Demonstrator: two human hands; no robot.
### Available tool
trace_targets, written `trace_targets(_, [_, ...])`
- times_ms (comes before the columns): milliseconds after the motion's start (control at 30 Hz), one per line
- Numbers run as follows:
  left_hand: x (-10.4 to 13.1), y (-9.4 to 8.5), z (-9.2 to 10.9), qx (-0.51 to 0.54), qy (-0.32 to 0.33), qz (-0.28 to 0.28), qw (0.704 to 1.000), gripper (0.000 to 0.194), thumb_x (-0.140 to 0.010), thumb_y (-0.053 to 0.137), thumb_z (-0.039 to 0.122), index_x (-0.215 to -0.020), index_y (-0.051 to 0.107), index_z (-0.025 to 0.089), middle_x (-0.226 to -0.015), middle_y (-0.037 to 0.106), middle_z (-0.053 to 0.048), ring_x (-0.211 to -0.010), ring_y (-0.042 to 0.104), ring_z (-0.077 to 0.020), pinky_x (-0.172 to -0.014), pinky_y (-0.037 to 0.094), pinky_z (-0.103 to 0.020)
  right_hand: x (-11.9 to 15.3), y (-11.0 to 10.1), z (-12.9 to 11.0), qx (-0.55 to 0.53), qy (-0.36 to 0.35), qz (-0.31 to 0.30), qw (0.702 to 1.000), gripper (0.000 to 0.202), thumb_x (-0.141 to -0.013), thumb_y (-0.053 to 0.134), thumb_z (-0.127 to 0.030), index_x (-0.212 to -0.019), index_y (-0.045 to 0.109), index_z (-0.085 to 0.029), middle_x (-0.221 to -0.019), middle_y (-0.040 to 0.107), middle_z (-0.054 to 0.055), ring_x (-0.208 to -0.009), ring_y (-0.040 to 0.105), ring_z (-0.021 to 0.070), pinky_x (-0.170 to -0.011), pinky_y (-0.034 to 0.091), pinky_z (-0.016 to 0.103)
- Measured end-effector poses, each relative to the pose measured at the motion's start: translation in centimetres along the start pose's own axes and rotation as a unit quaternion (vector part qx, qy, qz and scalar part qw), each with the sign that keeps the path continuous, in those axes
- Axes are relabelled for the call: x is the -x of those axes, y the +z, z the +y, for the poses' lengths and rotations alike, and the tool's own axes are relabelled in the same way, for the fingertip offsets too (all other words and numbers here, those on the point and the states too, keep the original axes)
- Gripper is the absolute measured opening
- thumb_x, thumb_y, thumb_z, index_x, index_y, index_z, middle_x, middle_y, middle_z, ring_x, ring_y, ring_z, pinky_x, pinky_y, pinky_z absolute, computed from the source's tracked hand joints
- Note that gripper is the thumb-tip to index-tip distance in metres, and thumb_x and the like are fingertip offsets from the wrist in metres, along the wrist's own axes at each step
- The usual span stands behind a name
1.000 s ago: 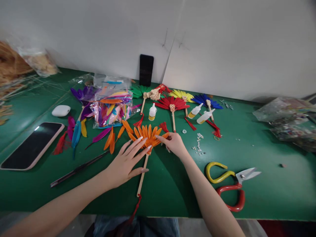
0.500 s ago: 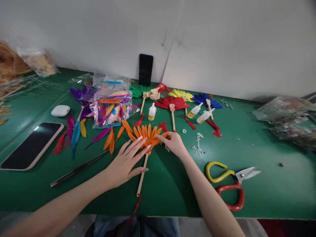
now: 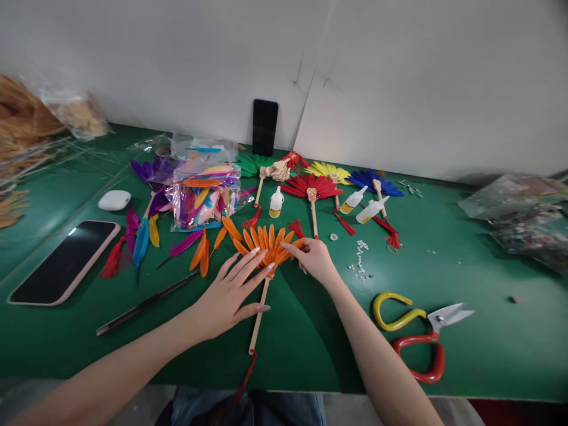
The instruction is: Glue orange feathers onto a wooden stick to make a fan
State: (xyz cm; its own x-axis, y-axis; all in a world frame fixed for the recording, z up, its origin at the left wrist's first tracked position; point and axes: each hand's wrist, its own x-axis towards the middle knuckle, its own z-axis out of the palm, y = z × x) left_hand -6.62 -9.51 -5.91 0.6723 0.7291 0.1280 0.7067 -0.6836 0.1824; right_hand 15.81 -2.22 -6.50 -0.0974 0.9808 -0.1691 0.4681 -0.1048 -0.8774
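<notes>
In front of me lies an orange feather fan [image 3: 267, 238] with a pale wooden handle [image 3: 258, 319] and a red tassel [image 3: 246, 376] hanging over the table edge. My left hand [image 3: 228, 299] rests on the fan's lower left, fingers stretched and spread, its tips on the feathers near their base. At the fan's right side my right hand [image 3: 314, 259] pinches an orange feather [image 3: 298, 242] between thumb and forefinger; its other fingers curl underneath, partly hidden. Loose orange feathers [image 3: 200, 254] lie left of the fan.
Behind are a red feather fan [image 3: 310, 186], glue bottles [image 3: 276, 203] and a feather bag [image 3: 202, 201]. White beads [image 3: 359, 260] and scissors [image 3: 437, 319] lie right. Tweezers [image 3: 146, 303], a phone [image 3: 64, 263] and a white case [image 3: 114, 200] are left. Another phone [image 3: 265, 127] leans on the wall.
The whole view has shifted slightly, so things appear a little further right. Both hands keep about the same place on the orange fan.
</notes>
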Motion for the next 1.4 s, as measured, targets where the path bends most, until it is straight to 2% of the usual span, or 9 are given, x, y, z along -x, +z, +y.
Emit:
trace_targets(267, [-0.01, 0.22, -0.10, -0.025, 0.014, 0.021, 0.999, 0.067, -0.091, 0.034, 0.057, -0.147, 0.021, 0.022, -0.152, 0.023, -0.010, -0.140, 0.018, -0.0280, -0.112, 0.011, -0.047, 0.07, 0.18, -0.20, 0.010, 0.002, 0.018, 1.000, 0.042, -0.069, 0.064, -0.059, -0.056, 0.058, -0.019, -0.037, 0.053, -0.003, -0.030, 0.047, 0.0104, -0.033, 0.034, 0.021])
trace_targets(933, [-0.04, 0.17, -0.05, 0.005, 0.005, 0.007, 1.000, 0.066, -0.092, 0.033, 0.056, -0.147, 0.020, 0.023, -0.152, 0.022, -0.008, -0.140, 0.018, -0.0280, -0.112, 0.012, -0.047, 0.10, 0.22, 0.00, 0.022, -0.012, 0.011, 1.000, 0.044, -0.070, 0.063, -0.060, -0.056, 0.057, -0.019, -0.041, 0.053, -0.002, -0.032, 0.047, 0.0108, -0.034, 0.033, 0.022])
trace_targets(1100, [0.03, 0.13, -0.27, -0.004, -0.007, 0.012, 1.000, 0.068, -0.092, 0.032, 0.056, -0.148, 0.014, 0.021, -0.153, 0.020, -0.009, -0.140, 0.016, -0.0267, -0.113, 0.011, -0.045, 0.10, 0.19, 0.06, 0.029, -0.016, 0.014, 0.999, 0.044, -0.070, 0.063, -0.060, -0.056, 0.056, -0.019, -0.041, 0.053, -0.003, -0.033, 0.047, 0.0104, -0.036, 0.035, 0.022])
trace_targets(1400, [0.08, 0.04, -0.30, -0.002, -0.011, 0.016, 1.000, 0.068, -0.092, 0.032, 0.056, -0.148, 0.011, 0.023, -0.153, 0.020, -0.009, -0.140, 0.017, -0.0279, -0.112, 0.012, -0.047, 0.14, -0.39, 0.13, -0.034, -0.024, -0.044, 0.998, 0.042, -0.071, 0.064, -0.056, -0.057, 0.052, -0.019, -0.037, 0.047, -0.006, -0.030, 0.041, 0.0080, -0.033, 0.031, 0.020])
